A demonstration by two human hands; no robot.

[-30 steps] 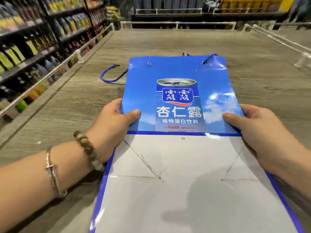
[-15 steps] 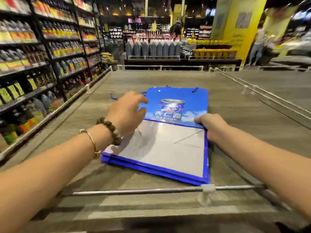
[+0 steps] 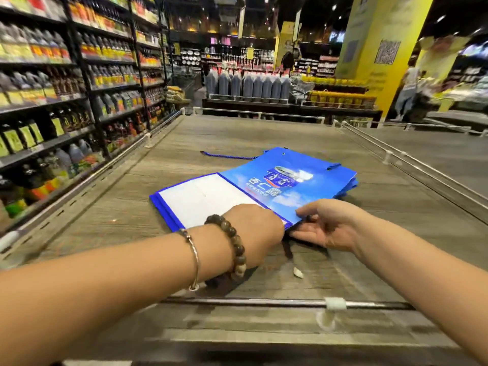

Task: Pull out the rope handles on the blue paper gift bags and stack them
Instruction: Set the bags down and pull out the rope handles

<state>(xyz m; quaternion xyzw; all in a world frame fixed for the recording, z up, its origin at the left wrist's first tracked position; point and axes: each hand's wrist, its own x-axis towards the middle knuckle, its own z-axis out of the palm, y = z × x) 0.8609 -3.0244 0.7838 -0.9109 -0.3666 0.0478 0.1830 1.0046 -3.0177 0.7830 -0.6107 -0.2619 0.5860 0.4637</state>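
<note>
Head view, 1 moment, listed outward from the hands.

Item 1: left hand (image 3: 254, 229), at the near edge of the stack of blue paper gift bags (image 3: 264, 188). Its fingers are hidden behind the back of the hand, so whether they are curled, flat or pinching cannot be told. The wrist carries a beaded bracelet (image 3: 233, 244) and, further up the arm, a thin metal bangle (image 3: 194, 257).

Item 2: right hand (image 3: 327, 225), just right of the left hand. Thumb on top of the uppermost bag's near corner, fingers spread underneath it, palm turned up; the corner sits pinched between thumb and fingers and is raised slightly off the worktop (image 3: 237, 133).

Item 3: gift bags, folded flat and stacked, lying askew directly beyond both hands. White folded base panel beyond the left hand, printed blue face with a can picture and white lettering beyond the right hand. Layered blue edges show at the far right end of the stack.

Item 4: rope handle (image 3: 228, 155), blue, lying loose on the worktop beyond the left hand, running out from the far end of the stack. A second short loop of blue rope (image 3: 333, 166) shows at the top edge of the bag, beyond the right hand.

Item 5: metal rail (image 3: 277, 303), crossing the worktop's near edge, below both wrists.

Item 6: store shelves (image 3: 66, 83) of bottles, well to the left of the left arm.
</note>
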